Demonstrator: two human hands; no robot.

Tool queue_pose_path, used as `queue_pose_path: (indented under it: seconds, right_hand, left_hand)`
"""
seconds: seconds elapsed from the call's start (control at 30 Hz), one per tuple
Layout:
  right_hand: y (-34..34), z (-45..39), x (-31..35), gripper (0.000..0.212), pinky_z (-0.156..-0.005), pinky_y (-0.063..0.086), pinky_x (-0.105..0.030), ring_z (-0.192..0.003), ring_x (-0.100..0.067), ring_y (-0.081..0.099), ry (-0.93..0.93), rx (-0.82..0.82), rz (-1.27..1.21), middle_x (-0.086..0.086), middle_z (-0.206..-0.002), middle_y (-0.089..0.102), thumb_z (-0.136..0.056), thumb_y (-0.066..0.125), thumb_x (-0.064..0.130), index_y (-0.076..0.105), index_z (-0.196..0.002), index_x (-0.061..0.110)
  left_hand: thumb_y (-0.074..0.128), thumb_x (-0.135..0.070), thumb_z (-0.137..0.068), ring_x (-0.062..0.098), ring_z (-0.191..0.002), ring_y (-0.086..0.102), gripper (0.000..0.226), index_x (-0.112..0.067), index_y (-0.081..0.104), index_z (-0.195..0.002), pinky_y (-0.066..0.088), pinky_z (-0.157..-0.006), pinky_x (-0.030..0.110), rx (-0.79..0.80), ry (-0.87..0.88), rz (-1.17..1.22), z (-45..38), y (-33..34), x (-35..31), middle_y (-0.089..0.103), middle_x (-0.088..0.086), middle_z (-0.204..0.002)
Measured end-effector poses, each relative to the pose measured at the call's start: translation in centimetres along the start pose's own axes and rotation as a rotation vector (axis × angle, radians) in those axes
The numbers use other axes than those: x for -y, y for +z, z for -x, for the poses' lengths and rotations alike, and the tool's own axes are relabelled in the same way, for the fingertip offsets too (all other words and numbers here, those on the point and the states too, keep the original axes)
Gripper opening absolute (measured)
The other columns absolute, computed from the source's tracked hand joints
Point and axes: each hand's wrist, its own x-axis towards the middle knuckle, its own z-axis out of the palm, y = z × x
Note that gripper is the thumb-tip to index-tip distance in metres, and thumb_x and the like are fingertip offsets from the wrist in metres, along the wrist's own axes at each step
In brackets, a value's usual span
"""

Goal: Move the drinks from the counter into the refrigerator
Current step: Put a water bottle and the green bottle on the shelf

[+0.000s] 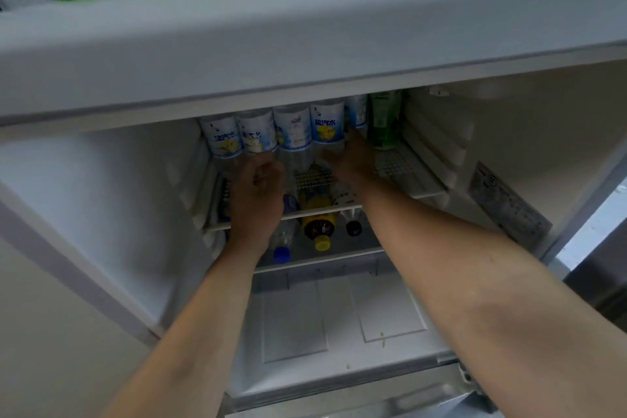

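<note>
Placing step: both hands reach onto the fridge's upper shelf (420, 192); left hand (258, 193) curled around a water bottle (258, 136), right hand (349, 159) flat against another bottle (327, 129). Next: seat upright, release.

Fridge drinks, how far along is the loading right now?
Well along: a row of water bottles and a green bottle stand on the upper shelf, with more bottles below. The left hand and right hand are at the row, seemingly straightening it. The counter is out of view, so what's left is unknown.
</note>
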Motion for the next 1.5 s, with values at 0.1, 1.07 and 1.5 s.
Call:
queue_pose_path:
  seconds: [0.1, 1.07, 1.5]
  right_hand:
    - [-0.8, 1.2, 0.1, 0.062, -0.107, 0.044, -0.038, -0.129, -0.025, 0.052, 0.005, -0.053, 0.022, -0.01, -0.144, 0.053, -0.091, 0.07, 0.025, 0.043, -0.145, 0.012]
    - [-26.2, 46.4, -14.8, 0.012, -0.064, 0.043, -0.006, -0.074, 0.003, 0.065, 0.371, -0.709, 0.062, 0.016, -0.073, 0.069, -0.086, 0.071, 0.017, 0.072, -0.082, 0.029]
    - [-32.9, 74.4, -22.9, 0.009, -0.079, 0.055, -0.032, -0.084, -0.01, 0.066, 1.053, -1.041, -0.068, 0.009, -0.086, 0.068, -0.089, 0.07, 0.025, 0.07, -0.098, 0.021]
  left_hand:
    - [0.057, -0.018, -0.098, -0.003, -0.087, 0.065, 0.023, -0.039, 0.063, -0.094, 0.059, -0.078, 0.028, 0.011, 0.011, 0.032, 0.9, 0.2, 0.3, 0.066, -0.024, -0.086]
    - [0.053, -0.024, -0.102, 0.009, -0.071, 0.063, 0.018, -0.029, 0.065, -0.09, 0.055, -0.06, 0.032, 0.574, -0.095, 0.131, 34.7, 13.8, 1.8, 0.068, -0.006, -0.077]
    - [0.065, -0.017, -0.094, 0.02, -0.065, 0.065, 0.008, -0.015, 0.069, -0.087, 0.052, -0.058, 0.029, 1.294, -0.439, -0.483, 50.9, 10.7, 12.7, 0.073, 0.003, -0.073]
